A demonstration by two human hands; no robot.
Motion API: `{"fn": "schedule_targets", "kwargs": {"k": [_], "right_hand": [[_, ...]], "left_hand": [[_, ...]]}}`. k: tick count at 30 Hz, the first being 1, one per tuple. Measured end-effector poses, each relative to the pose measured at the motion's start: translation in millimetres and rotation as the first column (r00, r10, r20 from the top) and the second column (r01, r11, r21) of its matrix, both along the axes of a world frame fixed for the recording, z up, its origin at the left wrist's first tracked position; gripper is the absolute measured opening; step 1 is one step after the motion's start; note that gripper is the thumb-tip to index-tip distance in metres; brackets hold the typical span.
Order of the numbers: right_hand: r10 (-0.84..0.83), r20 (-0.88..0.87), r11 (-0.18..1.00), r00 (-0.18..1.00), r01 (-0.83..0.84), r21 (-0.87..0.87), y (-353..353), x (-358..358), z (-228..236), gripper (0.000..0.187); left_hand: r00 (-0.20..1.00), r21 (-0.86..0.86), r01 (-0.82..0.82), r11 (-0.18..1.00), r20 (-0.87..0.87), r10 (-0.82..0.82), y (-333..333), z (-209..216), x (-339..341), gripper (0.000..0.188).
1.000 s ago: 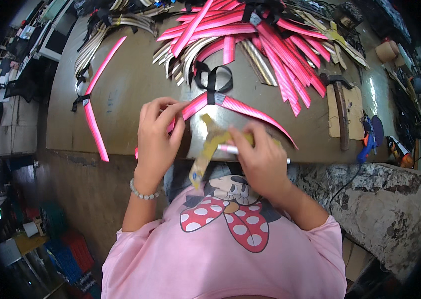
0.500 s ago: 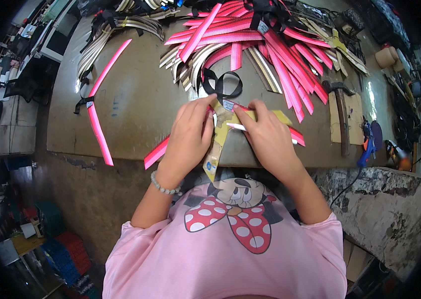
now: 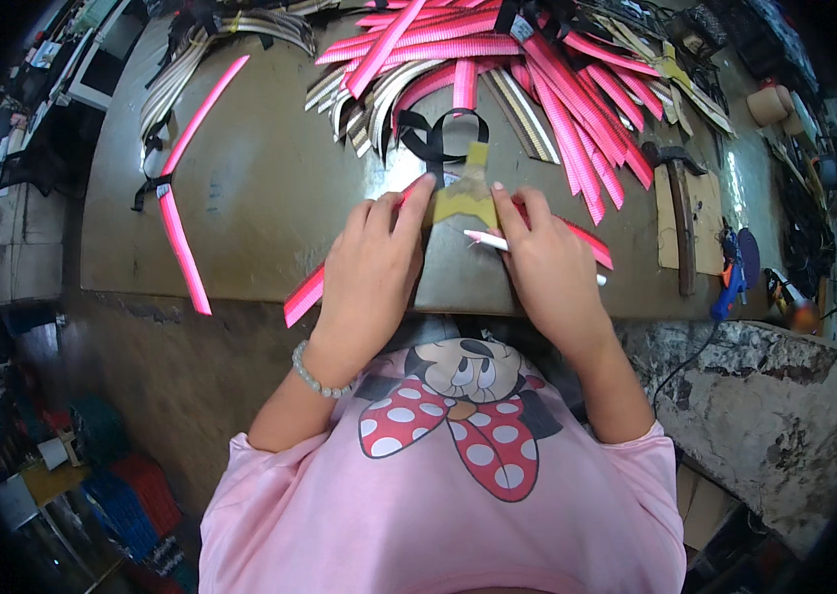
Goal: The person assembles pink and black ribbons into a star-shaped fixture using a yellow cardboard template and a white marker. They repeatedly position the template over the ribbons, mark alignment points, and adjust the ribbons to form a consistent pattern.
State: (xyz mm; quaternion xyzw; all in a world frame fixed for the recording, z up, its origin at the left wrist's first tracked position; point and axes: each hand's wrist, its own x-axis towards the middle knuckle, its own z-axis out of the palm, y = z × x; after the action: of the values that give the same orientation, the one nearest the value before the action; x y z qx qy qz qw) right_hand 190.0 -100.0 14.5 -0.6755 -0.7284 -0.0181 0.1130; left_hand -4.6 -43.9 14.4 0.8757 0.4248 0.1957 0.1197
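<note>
On the table in front of me lies a pink strap piece (image 3: 305,299), its two arms angled out beneath my hands. A black strap loop (image 3: 450,137) rises from its middle. Over the junction sits a flat yellow forked template (image 3: 466,205). My left hand (image 3: 369,272) is closed, its fingertips pressing the template's left edge and the strap beside it. My right hand (image 3: 549,265) presses the other edge with thumb and index finger. A white pen (image 3: 487,240) is tucked in that hand, tip pointing left. The strap under my palms is hidden.
Another pink strap piece (image 3: 181,238) with a black loop lies at left. A large pile of pink straps (image 3: 577,119) fills the far side, with beige-striped straps (image 3: 176,89) at far left. A hammer (image 3: 681,213) rests on cardboard at right, beside a blue-handled tool (image 3: 731,282).
The yellow template has turned; its long arm, which pointed toward me, no longer shows there, and a narrow arm now points away toward the black loop. Both hands have shifted with it.
</note>
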Motion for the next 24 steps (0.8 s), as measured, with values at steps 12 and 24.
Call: {"fn": "schedule_targets", "kwargs": {"k": [12, 24], "right_hand": [[0.137, -0.218, 0.989, 0.966, -0.146, -0.026, -3.2, 7.0, 3.9, 0.040], [0.135, -0.186, 0.990, 0.973, -0.126, 0.060, -3.1, -5.1, 0.7, 0.041]], "left_hand": [[0.989, 0.152, -0.018, 0.988, 0.150, -0.005, 26.8, 7.9, 11.1, 0.036], [0.778, -0.292, 0.093, 0.952, 0.618, 0.114, 115.0, 44.6, 38.3, 0.046]]}}
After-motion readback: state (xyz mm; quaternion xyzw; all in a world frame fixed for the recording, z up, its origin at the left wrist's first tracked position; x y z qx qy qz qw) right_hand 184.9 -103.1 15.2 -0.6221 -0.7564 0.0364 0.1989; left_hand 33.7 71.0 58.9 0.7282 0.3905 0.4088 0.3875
